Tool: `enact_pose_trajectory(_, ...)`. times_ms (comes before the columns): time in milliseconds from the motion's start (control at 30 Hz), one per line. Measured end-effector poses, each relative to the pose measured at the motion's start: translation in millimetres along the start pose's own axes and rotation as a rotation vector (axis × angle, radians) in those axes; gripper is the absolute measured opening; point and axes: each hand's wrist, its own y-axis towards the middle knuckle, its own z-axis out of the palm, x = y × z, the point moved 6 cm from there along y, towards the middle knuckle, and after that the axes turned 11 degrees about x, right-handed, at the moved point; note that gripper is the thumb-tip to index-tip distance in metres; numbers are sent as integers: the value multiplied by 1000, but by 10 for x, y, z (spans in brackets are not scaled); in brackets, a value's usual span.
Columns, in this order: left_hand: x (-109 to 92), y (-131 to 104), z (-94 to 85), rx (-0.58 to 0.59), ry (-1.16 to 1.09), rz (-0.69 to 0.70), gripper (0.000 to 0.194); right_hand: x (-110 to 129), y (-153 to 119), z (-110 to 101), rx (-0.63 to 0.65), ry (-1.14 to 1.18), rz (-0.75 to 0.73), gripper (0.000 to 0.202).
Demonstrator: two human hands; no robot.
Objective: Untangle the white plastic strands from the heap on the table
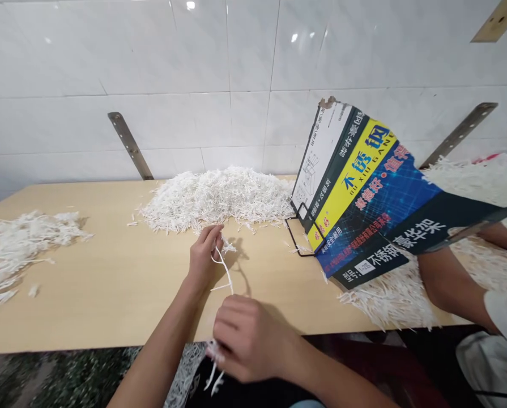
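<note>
Over the table's middle, my left hand point(204, 252) is closed in a pinch on a small bunch of thin white strands point(224, 266). One long strand dangles from it toward my other hand. Closer to the front edge, my right hand point(253, 340) is curled shut, with short white pieces point(214, 362) sticking out below its fingers. The exact kind of these strands cannot be made out. Just beyond my left hand lies a wide heap of short white pieces point(223, 198).
Longer white strands point(11, 249) lie at the left of the wooden table point(109, 272). A printed cardboard sheet point(363, 198) leans upright by a black wire stand point(299, 243). Behind it, a co-worker's arm point(452, 283) reaches over more white strands point(393, 300). A tiled wall point(185, 124) borders the back.
</note>
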Motion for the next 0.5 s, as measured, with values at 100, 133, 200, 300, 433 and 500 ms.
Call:
enact_pose_trajectory(100, -26, -97, 3, -2, -76, 50, 32, 251, 5, -7, 156, -172, -86, 38)
enact_pose_trajectory(133, -22, -119, -4, -2, -82, 66, 31, 275, -18, -76, 154, -164, -102, 42)
enact_pose_trajectory(200, -6, -141, -15, -8, -96, 104, 30, 264, -94, -340, -28, -36, -170, 31)
enact_pose_trajectory(300, 13, -140, -12, -25, -120, 143, 25, -89, -275, -888, -620, 411, -165, 23)
enact_pose_trajectory(433, 4, -137, 16, 14, -120, 167, 25, -796, -145, -1059, -780, 1086, 241, 20)
enact_pose_trajectory(500, 2, -138, -9, -1, -116, 170, 26, -901, 17, -955, -547, 1204, 442, 23)
